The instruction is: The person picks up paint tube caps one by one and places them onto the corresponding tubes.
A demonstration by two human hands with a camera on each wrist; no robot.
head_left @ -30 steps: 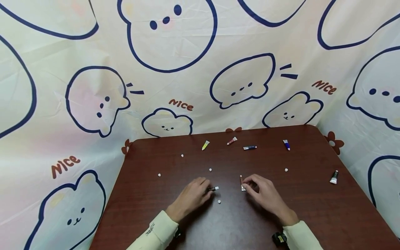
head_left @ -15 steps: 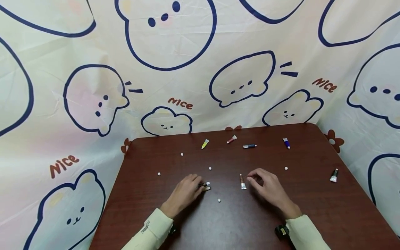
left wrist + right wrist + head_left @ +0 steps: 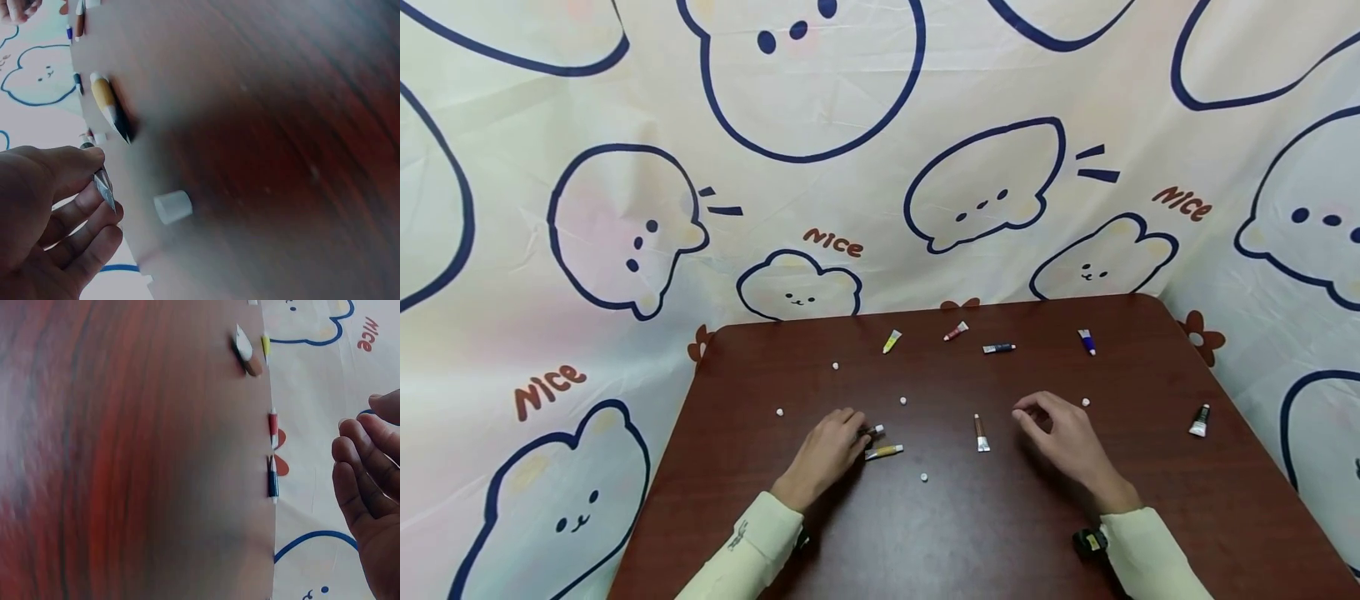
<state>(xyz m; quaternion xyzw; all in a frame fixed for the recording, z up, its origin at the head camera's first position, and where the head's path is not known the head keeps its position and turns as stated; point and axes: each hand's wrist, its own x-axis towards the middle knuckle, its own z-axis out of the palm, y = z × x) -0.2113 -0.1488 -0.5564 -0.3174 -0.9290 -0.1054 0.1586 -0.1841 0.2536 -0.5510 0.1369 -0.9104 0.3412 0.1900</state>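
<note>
My left hand (image 3: pixel 826 450) pinches a small dark paint tube (image 3: pixel 872 431) with a white cap between thumb and fingers; its silver crimped end shows in the left wrist view. An ochre paint tube (image 3: pixel 884 452) lies on the table beside those fingers. Farther right lies a brown paint tube (image 3: pixel 981 433), its silver end toward me. My right hand (image 3: pixel 1067 433) hovers to the right of the brown tube, fingers loosely bent with nothing between them. One small white cylindrical piece (image 3: pixel 174 207) stands near the left hand in the left wrist view.
Along the far side of the dark wooden table (image 3: pixel 820 383) lie yellow (image 3: pixel 891 342), red (image 3: pixel 956 332), navy (image 3: pixel 999 348) and blue-violet (image 3: pixel 1087 342) tubes. A black-green tube (image 3: pixel 1200 420) is at the right. Several small white pieces are scattered about. A printed cloth (image 3: pixel 880 200) hangs behind.
My left hand has drawn left with the dark tube, and the ochre tube now lies apart from its fingers. My right hand has left the brown tube and moved right.
</note>
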